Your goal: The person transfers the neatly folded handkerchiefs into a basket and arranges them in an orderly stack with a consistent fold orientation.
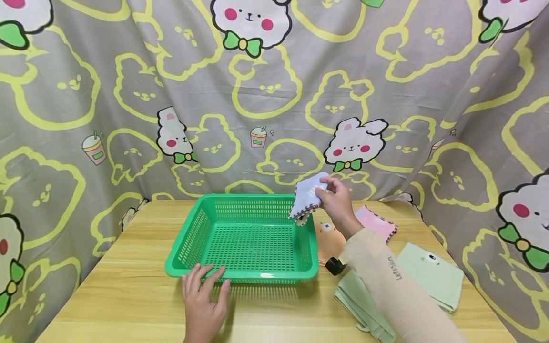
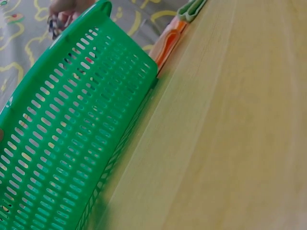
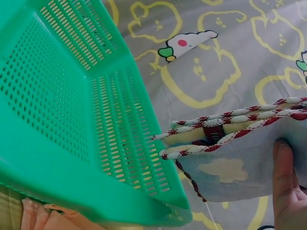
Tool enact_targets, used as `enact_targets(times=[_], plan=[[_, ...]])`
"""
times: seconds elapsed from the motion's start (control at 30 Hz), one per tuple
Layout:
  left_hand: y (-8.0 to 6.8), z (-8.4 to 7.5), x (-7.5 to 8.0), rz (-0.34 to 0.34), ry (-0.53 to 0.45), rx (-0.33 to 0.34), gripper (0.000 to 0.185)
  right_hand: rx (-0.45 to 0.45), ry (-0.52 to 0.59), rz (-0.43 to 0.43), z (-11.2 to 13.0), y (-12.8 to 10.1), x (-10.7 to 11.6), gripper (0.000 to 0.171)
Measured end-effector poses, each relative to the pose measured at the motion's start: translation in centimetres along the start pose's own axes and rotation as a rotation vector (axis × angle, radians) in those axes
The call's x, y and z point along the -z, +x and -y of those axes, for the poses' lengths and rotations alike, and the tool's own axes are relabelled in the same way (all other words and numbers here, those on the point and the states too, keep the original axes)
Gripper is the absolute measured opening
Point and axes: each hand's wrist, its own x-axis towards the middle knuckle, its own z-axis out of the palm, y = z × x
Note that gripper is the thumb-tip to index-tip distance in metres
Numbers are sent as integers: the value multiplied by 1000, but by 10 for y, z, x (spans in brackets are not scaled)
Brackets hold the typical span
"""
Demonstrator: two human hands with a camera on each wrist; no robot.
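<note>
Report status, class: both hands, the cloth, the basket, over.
Right hand pinches folded blue cloth above green basket's right rim. Left hand rests flat against basket's near rim. Basket empty. Other cloths lie right of it, none in the way.

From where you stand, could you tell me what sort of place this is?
Probably a makeshift home tabletop set up for sorting cloths: a wooden table walled by a cartoon-rabbit sheet, a green basket, and folded cloths beside it. The right hand holds a pale blue cloth.
</note>
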Motion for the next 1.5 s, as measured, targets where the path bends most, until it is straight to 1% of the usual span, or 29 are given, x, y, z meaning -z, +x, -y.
enact_targets(times=[0.33, 0.53, 0.83, 1.07, 1.23, 1.5], plan=[[-1, -1, 2, 20, 0, 26, 26, -31, -8, 14, -3, -2, -8, 36], [0, -1, 1, 10, -9, 16, 27, -42, -14, 22, -5, -3, -12, 35], [-2, 0, -1, 1, -6, 7, 27, -50, 21, 21, -10, -4, -22, 33], [-1, 1, 0, 2, -7, 10, 28, -54, -3, 22, -11, -5, -30, 32], [-2, 0, 0, 9, -10, 17, 28, -66, 1, 25, -14, -4, -36, 30], [-1, 2, 2, 15, -1, 15, 28, -83, -21, 43, -20, -1, -45, 31]])
